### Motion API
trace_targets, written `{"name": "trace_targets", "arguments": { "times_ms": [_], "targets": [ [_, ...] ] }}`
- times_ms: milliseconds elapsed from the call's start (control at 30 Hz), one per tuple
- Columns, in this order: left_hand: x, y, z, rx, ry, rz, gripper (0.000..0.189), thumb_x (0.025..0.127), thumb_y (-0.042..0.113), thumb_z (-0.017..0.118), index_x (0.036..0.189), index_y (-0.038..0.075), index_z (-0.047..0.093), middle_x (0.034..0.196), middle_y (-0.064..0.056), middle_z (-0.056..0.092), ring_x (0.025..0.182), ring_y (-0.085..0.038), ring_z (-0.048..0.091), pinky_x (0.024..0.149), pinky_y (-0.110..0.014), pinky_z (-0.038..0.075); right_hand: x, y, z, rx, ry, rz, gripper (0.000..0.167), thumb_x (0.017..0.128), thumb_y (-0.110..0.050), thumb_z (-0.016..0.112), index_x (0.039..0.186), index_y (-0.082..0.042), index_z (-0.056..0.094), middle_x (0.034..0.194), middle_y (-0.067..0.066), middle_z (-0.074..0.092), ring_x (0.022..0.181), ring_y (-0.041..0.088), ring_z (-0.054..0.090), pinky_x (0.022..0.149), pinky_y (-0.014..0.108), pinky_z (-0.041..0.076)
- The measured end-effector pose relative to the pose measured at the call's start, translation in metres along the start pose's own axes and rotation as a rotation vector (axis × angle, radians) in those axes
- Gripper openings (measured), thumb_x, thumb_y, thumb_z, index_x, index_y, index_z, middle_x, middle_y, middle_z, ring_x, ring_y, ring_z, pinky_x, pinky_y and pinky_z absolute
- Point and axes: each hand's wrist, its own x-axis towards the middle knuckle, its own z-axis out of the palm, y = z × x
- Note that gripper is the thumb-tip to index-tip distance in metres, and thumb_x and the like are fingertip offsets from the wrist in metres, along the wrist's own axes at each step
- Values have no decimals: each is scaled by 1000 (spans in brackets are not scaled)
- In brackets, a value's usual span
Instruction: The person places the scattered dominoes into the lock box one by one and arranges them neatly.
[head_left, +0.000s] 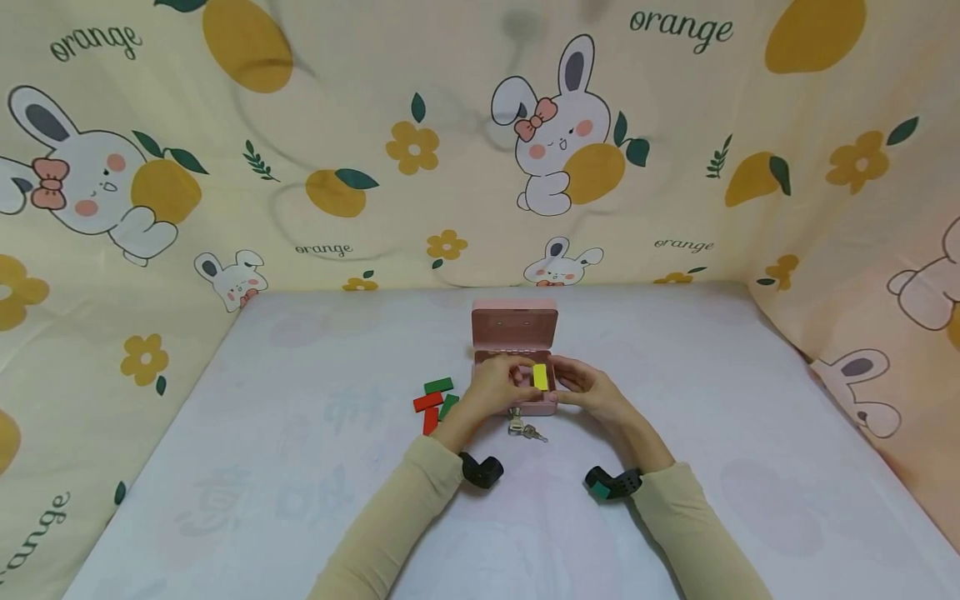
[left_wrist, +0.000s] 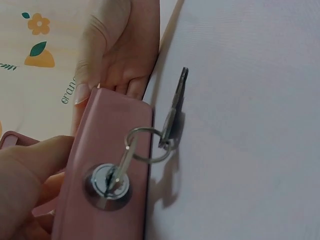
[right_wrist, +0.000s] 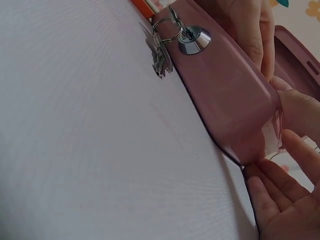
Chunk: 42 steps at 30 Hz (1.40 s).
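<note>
While the box (head_left: 513,329) gapes, fabric (head_left: 457,183) borders the table (head_left: 262,417).

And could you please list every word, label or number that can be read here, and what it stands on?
"orange": rabbit-printed cream fabric backdrop, four times in full; a fifth is cut off at the head view's left edge.
Faint marks on the white tabletop: unreadable.
Pink rectangular box and silver metal keys: nothing legible.

Long beige sleeves (head_left: 393,517) end beside black wrist cameras (head_left: 483,472).
</note>
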Motion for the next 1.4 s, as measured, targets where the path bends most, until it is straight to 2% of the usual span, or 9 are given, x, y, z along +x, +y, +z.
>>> {"name": "trace_targets", "arguments": {
  "times_ms": [200, 533, 633, 733, 867, 967, 1100, 1333, 1400],
  "targets": [
    [2, 0, 4, 0, -18, -24, 45, 81, 22, 78, 121, 7, 65, 75, -1, 54, 69, -9, 45, 59, -16, 33, 0, 2, -1, -2, -1, 16, 64, 90, -5, 64, 145, 6, 33, 153, 27, 32, 142, 43, 30, 113, 31, 33],
    [4, 4, 9, 44, -27, -89, 46, 82, 26, 77, 122, 8, 66, 75, 0, 54, 70, -11, 44, 59, -19, 32, -2, 0, -1, 0, -9, 13, 64, 89, -7, 66, 144, 8, 35, 150, 30, 35, 141, 45, 33, 111, 31, 35],
    [4, 3, 12, 52, -35, -120, 47, 81, 28, 77, 123, 10, 66, 81, -4, 60, 72, -12, 46, 62, -21, 36, -3, 1, -1, 13, -14, 27, 65, 89, -7, 65, 144, 7, 34, 150, 30, 35, 142, 44, 32, 113, 33, 34],
    [4, 3, 14, 48, -43, -149, 47, 82, 29, 76, 124, 11, 65, 100, -8, 68, 82, -16, 52, 73, -26, 45, -3, 2, -1, 25, -12, 40, 65, 89, -8, 65, 145, 5, 34, 150, 29, 34, 142, 44, 32, 114, 39, 30],
    [6, 5, 15, 31, -35, -194, 48, 81, 30, 77, 125, 12, 65, 124, -9, 66, 99, -22, 58, 92, -37, 50, -2, 2, -2, 27, -3, 54, 64, 90, -11, 66, 145, 3, 35, 152, 26, 35, 143, 42, 32, 114, 41, 28],
    [7, 6, 15, 31, -30, -220, 48, 81, 30, 77, 124, 14, 65, 126, -9, 65, 103, -24, 60, 94, -39, 50, -2, 2, -2, 24, -7, 57, 65, 90, -11, 66, 145, 4, 35, 152, 26, 34, 143, 42, 31, 114, 40, 29],
    [8, 6, 16, 38, -17, -215, 48, 79, 30, 79, 123, 15, 66, 123, -8, 67, 97, -22, 61, 89, -37, 51, -1, 2, -2, 33, -6, 58, 64, 90, -10, 66, 144, 5, 35, 152, 26, 34, 143, 41, 31, 113, 33, 32],
    [9, 4, 16, 32, 0, -220, 51, 78, 31, 80, 123, 15, 66, 116, -6, 69, 86, -17, 56, 76, -29, 48, -1, 2, -2, 11, -16, 22, 65, 88, -5, 66, 144, 8, 34, 150, 30, 34, 141, 46, 32, 112, 34, 35],
    [9, 4, 15, 25, 2, -227, 51, 78, 32, 80, 123, 15, 66, 108, -5, 70, 81, -15, 53, 71, -25, 44, -1, 2, -3, 21, -13, 28, 66, 88, -6, 67, 144, 7, 34, 150, 29, 34, 141, 44, 32, 110, 26, 37]
  ]
}}
